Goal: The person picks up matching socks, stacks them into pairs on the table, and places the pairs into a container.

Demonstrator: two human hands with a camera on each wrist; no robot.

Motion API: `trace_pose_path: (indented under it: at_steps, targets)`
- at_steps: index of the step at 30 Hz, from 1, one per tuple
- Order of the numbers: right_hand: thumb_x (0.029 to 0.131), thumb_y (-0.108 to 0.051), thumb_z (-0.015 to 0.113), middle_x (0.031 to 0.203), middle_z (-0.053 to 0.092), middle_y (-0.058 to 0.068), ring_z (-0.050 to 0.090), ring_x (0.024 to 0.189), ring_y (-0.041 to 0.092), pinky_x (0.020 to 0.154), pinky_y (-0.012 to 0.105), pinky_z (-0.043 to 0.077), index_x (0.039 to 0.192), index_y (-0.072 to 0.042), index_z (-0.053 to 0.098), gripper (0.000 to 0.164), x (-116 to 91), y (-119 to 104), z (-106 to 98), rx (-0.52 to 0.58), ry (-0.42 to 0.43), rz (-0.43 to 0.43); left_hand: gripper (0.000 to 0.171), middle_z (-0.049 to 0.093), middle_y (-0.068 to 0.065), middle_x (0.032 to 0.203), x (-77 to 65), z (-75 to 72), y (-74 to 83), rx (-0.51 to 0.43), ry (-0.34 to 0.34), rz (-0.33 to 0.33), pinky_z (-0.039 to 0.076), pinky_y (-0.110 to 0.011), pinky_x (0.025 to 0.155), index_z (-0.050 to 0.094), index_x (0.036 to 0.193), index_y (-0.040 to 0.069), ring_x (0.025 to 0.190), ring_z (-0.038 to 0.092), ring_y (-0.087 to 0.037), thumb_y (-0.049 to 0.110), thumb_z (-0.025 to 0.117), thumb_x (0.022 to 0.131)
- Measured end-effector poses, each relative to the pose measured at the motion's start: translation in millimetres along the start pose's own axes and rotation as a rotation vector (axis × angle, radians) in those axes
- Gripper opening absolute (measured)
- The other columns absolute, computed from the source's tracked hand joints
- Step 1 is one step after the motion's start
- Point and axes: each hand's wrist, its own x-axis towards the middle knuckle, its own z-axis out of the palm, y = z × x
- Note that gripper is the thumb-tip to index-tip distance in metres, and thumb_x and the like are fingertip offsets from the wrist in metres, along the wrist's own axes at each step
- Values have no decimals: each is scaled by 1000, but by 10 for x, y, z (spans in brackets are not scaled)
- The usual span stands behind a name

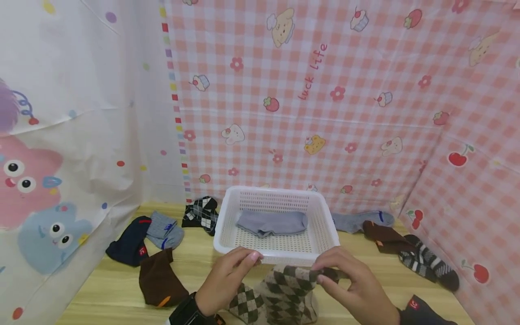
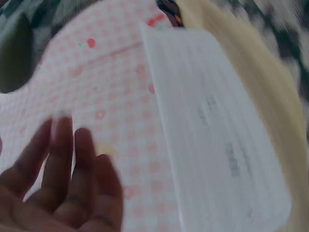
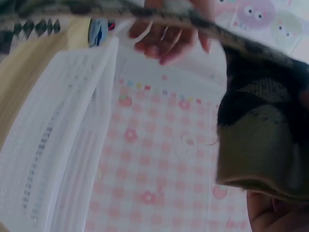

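My right hand (image 1: 357, 284) pinches one end of a beige and dark argyle sock (image 1: 289, 282), which hangs in front of the basket. In the right wrist view, the fingers (image 3: 270, 212) of that hand are by the sock's cuff (image 3: 251, 159). More argyle knit (image 1: 245, 302) shows at lower left; whether it is a second sock I cannot tell. My left hand (image 1: 231, 277) hovers left of the sock, near the basket's front rim. Loosely bent, its fingers (image 2: 60, 159) hold nothing in the left wrist view.
A white basket (image 1: 276, 258) stands ahead with a grey sock (image 1: 272, 223) in it. Left lie a navy sock (image 1: 130, 241), a grey-blue sock (image 1: 164, 230), a brown sock (image 1: 160, 280) and a black argyle sock (image 1: 200, 214). Several others, including a patterned sock (image 1: 426, 259), lie right.
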Motion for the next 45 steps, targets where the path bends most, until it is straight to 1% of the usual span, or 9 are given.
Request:
trace_pose_path:
  at_steps: [5, 11, 14, 18, 22, 30, 37, 41, 45]
  targets:
    - [82, 12, 66, 115, 57, 3, 52, 108, 10, 90, 23, 46, 116, -17, 63, 44, 91, 42, 191, 127, -51, -187, 60, 70, -7, 105, 8, 54, -5, -180, -225, -109, 50, -34, 89, 70, 106, 8, 97, 64, -15, 52, 29, 103]
    - [81, 9, 68, 125, 50, 11, 44, 123, 16, 95, 25, 46, 114, -17, 64, 43, 158, 60, 391, 202, -79, -286, 65, 66, -13, 121, 27, 131, -5, -373, -351, -174, 48, -41, 101, 64, 117, 0, 110, 63, -19, 53, 31, 102]
    - [82, 8, 68, 126, 49, 12, 42, 128, 19, 99, 27, 45, 113, -17, 65, 41, 179, 75, 476, 231, -78, -316, 57, 65, -7, 122, 31, 151, -17, -483, -414, -149, 46, -39, 104, 61, 121, -3, 113, 61, -15, 45, 36, 103]
    - [82, 8, 69, 132, 46, 15, 38, 134, 21, 107, 27, 41, 112, -16, 66, 39, 176, 99, 566, 248, -77, -319, 34, 66, 4, 107, 27, 139, -32, -615, -464, -100, 51, -27, 89, 62, 115, 4, 100, 61, -6, 30, 44, 102]
    - [82, 4, 71, 143, 41, 16, 34, 138, 20, 110, 26, 34, 111, -18, 67, 37, 160, 122, 631, 211, -80, -275, 14, 64, 7, 96, 20, 110, -18, -676, -416, -108, 50, -21, 77, 62, 106, 12, 88, 60, -3, 20, 53, 98]
    - [88, 4, 65, 150, 34, 16, 35, 138, 14, 100, 21, 43, 119, -19, 64, 39, 138, 170, 673, 213, -89, -159, 8, 48, 8, 82, 7, -37, 61, -551, -247, -110, 40, -22, 70, 55, 93, 12, 74, 46, -6, 19, 59, 96]
    - [96, 5, 49, 145, 41, 12, 44, 130, 6, 102, 20, 42, 139, -8, 45, 44, 159, 173, 701, 456, 18, 145, 15, 49, 5, 88, -19, -126, 143, -502, -148, -112, 42, -28, 76, 55, 104, 10, 79, 47, -10, 20, 61, 95]
    - [96, 0, 52, 139, 44, 13, 54, 117, 10, 94, 23, 48, 145, -8, 32, 53, 189, 133, 786, 577, 117, 318, 25, 53, 4, 91, -33, -135, 177, -458, -104, -121, 46, -29, 79, 56, 111, 6, 82, 52, -10, 22, 63, 93]
    - [95, -7, 59, 127, 50, 8, 56, 103, 8, 86, 24, 50, 141, -12, 37, 51, 194, 131, 888, 611, 135, 490, 31, 53, 3, 91, -62, -126, 212, -386, -73, -111, 46, -27, 75, 56, 112, 2, 78, 51, -9, 24, 65, 92]
